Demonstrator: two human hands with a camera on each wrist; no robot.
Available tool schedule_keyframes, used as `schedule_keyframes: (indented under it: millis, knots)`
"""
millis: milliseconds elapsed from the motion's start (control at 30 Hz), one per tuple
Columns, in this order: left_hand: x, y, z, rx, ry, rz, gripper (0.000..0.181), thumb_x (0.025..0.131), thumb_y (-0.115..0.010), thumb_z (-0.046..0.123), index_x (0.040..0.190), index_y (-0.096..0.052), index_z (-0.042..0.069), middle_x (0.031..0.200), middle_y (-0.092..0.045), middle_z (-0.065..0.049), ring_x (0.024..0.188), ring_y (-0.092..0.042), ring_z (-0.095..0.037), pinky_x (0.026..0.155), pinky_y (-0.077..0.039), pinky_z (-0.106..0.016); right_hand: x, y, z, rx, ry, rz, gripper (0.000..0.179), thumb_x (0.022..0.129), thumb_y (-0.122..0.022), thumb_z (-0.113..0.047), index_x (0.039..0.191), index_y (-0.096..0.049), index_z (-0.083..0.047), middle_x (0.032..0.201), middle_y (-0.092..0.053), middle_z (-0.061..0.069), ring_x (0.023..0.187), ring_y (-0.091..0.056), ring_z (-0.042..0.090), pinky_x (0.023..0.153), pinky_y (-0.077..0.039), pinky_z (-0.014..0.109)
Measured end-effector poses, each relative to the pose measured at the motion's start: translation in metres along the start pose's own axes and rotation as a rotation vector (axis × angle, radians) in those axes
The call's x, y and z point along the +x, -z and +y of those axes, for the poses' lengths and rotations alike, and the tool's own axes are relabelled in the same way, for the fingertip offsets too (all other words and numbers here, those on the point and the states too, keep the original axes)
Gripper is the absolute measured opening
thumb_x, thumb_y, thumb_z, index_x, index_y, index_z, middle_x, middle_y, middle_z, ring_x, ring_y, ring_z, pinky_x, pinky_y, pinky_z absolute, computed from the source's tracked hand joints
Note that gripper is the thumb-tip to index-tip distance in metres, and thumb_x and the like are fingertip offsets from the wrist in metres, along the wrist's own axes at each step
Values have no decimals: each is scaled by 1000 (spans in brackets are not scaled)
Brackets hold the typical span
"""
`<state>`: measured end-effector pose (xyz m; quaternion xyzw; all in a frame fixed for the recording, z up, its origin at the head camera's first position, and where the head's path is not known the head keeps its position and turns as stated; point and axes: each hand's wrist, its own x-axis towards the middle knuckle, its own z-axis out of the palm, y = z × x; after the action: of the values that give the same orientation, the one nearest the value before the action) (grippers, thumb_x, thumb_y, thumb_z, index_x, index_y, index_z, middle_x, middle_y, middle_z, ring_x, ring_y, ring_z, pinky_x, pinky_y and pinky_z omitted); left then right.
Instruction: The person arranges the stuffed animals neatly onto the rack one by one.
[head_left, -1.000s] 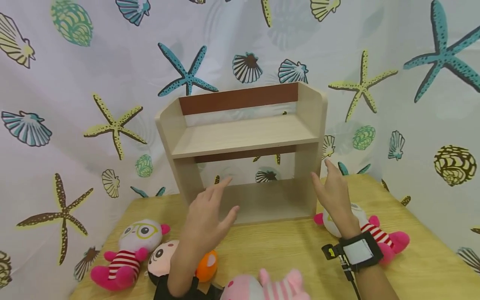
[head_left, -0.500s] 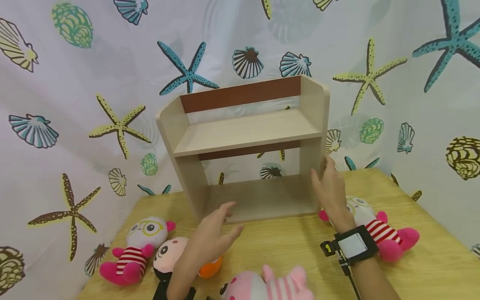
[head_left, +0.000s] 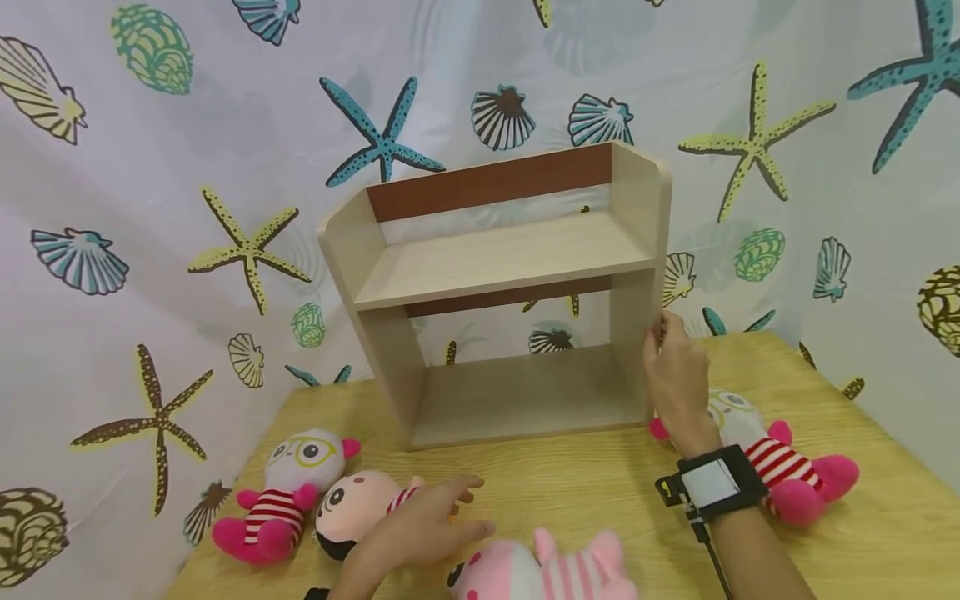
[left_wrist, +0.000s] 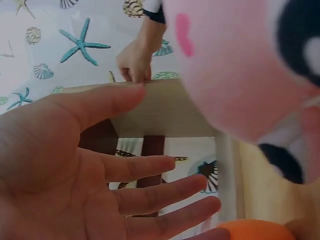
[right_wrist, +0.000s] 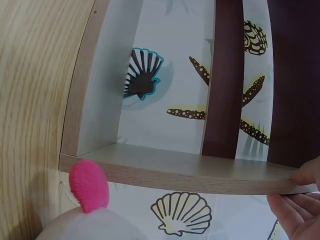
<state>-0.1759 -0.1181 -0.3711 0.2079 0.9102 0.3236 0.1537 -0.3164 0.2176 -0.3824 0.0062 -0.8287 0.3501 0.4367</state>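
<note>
A two-tier wooden shelf [head_left: 502,258] stands at the back of the table. My right hand [head_left: 677,379] pinches the front edge of its right side panel. In the right wrist view, the thumb [right_wrist: 307,172] lies on the panel's inner face and the fingers [right_wrist: 292,215] lie outside. My left hand [head_left: 423,525] hovers low with relaxed fingers, holding nothing. It is nearest a pink plush toy [head_left: 506,575] with a striped body and a peach-faced doll [head_left: 356,508], which it partly covers. The left wrist view has the palm [left_wrist: 60,175] and the pink toy's head [left_wrist: 225,60] up close.
Left of the peach-faced doll lies a plush panda [head_left: 300,462] with yellow glasses. A similar panda [head_left: 787,462] lies right of the shelf, partly behind my right wrist. An orange object [left_wrist: 257,230] shows below my left fingers. A patterned curtain [head_left: 247,150] surrounds the table.
My right hand has reached the shelf's right panel and now grips its edge. My left hand has dropped from in front of the shelf down toward the plush toys. The shelf appears unmoved.
</note>
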Motion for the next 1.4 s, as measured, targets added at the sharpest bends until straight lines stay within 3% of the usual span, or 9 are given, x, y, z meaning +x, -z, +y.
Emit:
schedule_keyframes:
  millis: [100,233,400,533,633,867,1067,1233,1400]
  knots:
    - [-2,-7,-6,22,25,-57,67,89,-71,40,141,-52,1,121,-66,-14,109,-63,-30,87,-51,-45,0,1,0,7,3,0,28,98,-61,-4,121,-56,13,107,-67,32,88,-66,49,74,-53,57]
    - [-6,-12,-8,29,72,-99,73,87,-73,43,142,-51,0,116,-69,-14,108,-65,-28,88,-51,-45,0,2,1,9,16,12,27,97,-61,-2,119,-57,13,106,-67,31,89,-66,48,74,-53,57]
    - [-11,-17,-10,78,120,-89,77,85,-73,51,139,-54,-1,104,-71,-4,97,-65,-21,86,-51,-46,0,4,4,4,32,36,25,96,-62,0,118,-57,13,104,-67,31,88,-66,48,73,-52,57]
    - [-15,-23,-12,144,165,-74,78,82,-70,61,132,-61,3,105,-69,2,94,-63,-16,86,-50,-46,0,4,5,4,41,49,25,96,-62,-1,116,-58,13,104,-67,31,87,-66,49,73,-51,58]
    - [-16,-29,-14,163,208,-98,78,80,-68,66,130,-63,7,105,-67,5,94,-61,-14,87,-49,-48,1,4,4,1,45,46,25,96,-62,-1,116,-58,13,105,-67,32,87,-65,51,73,-51,58]
    - [-17,-33,-16,175,275,-177,67,79,-70,64,127,-65,18,99,-66,8,88,-61,-15,83,-49,-51,0,3,2,3,40,23,26,97,-61,-1,118,-58,14,107,-67,32,90,-66,50,75,-52,58]
    - [-16,-38,-15,81,323,-179,69,72,-78,62,128,-63,24,104,-65,6,90,-59,-20,82,-48,-58,-1,2,3,3,30,9,27,97,-61,0,119,-57,13,109,-66,32,93,-66,49,77,-53,57]
    - [-12,-40,-12,12,278,-116,77,68,-84,58,132,-61,23,117,-62,5,97,-57,-21,83,-48,-57,-1,1,4,12,33,2,28,97,-62,-1,120,-56,13,110,-66,32,94,-66,48,78,-53,57]
    - [-6,-39,-12,-50,123,-73,82,72,-86,47,142,-52,21,128,-53,-3,104,-53,-22,85,-50,-50,1,0,5,19,39,1,28,97,-61,-1,120,-56,14,110,-66,33,93,-66,49,77,-54,56]
